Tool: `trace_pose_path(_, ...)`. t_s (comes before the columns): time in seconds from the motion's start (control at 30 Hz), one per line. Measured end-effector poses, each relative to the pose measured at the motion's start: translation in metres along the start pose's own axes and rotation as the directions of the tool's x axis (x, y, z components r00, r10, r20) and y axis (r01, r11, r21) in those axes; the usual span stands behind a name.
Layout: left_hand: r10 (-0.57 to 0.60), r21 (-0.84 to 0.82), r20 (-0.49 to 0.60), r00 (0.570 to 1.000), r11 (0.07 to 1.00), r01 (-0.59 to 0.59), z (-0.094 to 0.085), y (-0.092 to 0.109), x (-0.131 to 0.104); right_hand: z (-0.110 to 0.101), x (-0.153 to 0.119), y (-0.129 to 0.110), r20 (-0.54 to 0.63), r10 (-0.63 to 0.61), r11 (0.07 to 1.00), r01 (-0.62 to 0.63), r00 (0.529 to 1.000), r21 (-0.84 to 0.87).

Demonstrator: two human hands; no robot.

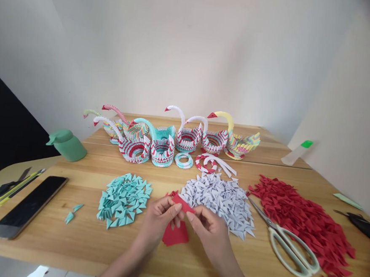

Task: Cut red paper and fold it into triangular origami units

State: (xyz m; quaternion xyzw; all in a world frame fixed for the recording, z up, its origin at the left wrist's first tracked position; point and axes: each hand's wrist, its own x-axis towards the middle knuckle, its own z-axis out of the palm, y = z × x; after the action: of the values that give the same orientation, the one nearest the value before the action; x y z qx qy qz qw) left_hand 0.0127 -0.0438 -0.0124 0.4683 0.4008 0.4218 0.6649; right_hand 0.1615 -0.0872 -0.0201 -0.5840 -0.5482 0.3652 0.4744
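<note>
Between my two hands is a small folded strip of red paper (184, 204), held up over the table's front middle. My left hand (163, 215) pinches its left end with thumb and fingers. The right end is gripped by my right hand (207, 224), thumb on the near side. Under them lies a stack of red paper slips (176, 236), partly hidden by my left hand. Just behind my right hand spreads a pile of pale lilac folded triangles (220, 200). Teal folded triangles (125, 199) are heaped left of my left hand.
White-handled scissors (287, 242) lie right of my hands, against a long heap of red triangles (306, 218). Several paper swans (162, 147) and paper rings (184, 160) stand behind. At left are a phone (28, 207) and a green lidded jug (67, 145).
</note>
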Motion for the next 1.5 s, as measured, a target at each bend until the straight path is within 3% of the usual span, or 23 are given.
trace_pose_path(0.17,-0.049,0.047,0.032,0.998,0.998,0.047,-0.01,0.005,0.003,-0.019,0.003,0.001,0.016,-0.054,0.99,0.055,0.998,-0.128)
trace_pose_path(0.27,-0.086,0.089,0.094,0.992,0.993,0.078,-0.013,0.009,0.006,-0.032,0.008,-0.002,0.028,-0.216,0.942,0.216,0.976,-0.259)
trace_pose_path(0.43,-0.109,0.132,0.14,0.984,0.987,0.091,-0.01,0.014,0.007,-0.036,0.018,-0.009,0.173,-0.559,0.723,0.579,0.811,-0.377)
trace_pose_path(0.53,-0.134,0.157,0.17,0.976,0.982,0.108,-0.009,0.013,0.008,-0.034,0.022,-0.012,0.251,-0.637,0.615,0.677,0.728,-0.403)
trace_pose_path(0.63,-0.128,0.212,0.174,0.976,0.973,0.09,-0.009,0.01,0.007,-0.035,0.025,-0.013,0.279,-0.66,0.57,0.707,0.698,-0.42)
trace_pose_path(0.7,-0.017,0.325,0.142,0.99,0.945,-0.031,-0.008,0.008,0.005,-0.036,0.026,-0.013,0.281,-0.654,0.581,0.704,0.702,-0.407)
trace_pose_path(0.77,0.148,0.469,0.141,0.979,0.861,-0.198,-0.008,0.007,0.002,-0.035,0.026,-0.013,0.269,-0.624,0.627,0.676,0.733,-0.387)
trace_pose_path(0.83,0.252,0.564,0.181,0.951,0.765,-0.31,-0.007,0.006,-0.002,-0.032,0.025,-0.013,0.236,-0.564,0.703,0.61,0.791,-0.365)
trace_pose_path(0.93,0.279,0.604,0.219,0.935,0.714,-0.355,-0.007,0.007,-0.005,-0.026,0.022,-0.013,0.172,-0.429,0.831,0.462,0.887,-0.309)
trace_pose_path(1.07,0.269,0.587,0.211,0.94,0.734,-0.342,-0.008,0.007,-0.005,-0.02,0.021,-0.014,0.162,-0.274,0.914,0.309,0.948,-0.263)
trace_pose_path(1.17,0.2,0.476,0.175,0.964,0.84,-0.261,-0.009,0.003,-0.002,-0.019,0.021,-0.015,0.175,-0.29,0.907,0.328,0.941,-0.263)
trace_pose_path(1.27,0.045,0.226,0.173,0.984,0.97,-0.084,-0.01,-0.001,0.003,-0.02,0.023,-0.015,0.183,-0.384,0.876,0.419,0.905,-0.237)
trace_pose_path(1.37,-0.048,0.018,0.189,0.981,0.999,0.045,-0.01,-0.002,0.007,-0.019,0.023,-0.014,0.189,-0.447,0.856,0.48,0.874,-0.194)
trace_pose_path(1.5,-0.022,-0.026,0.103,0.994,0.999,0.024,-0.006,-0.001,0.005,-0.017,0.023,-0.014,0.184,-0.353,0.911,0.381,0.918,-0.156)
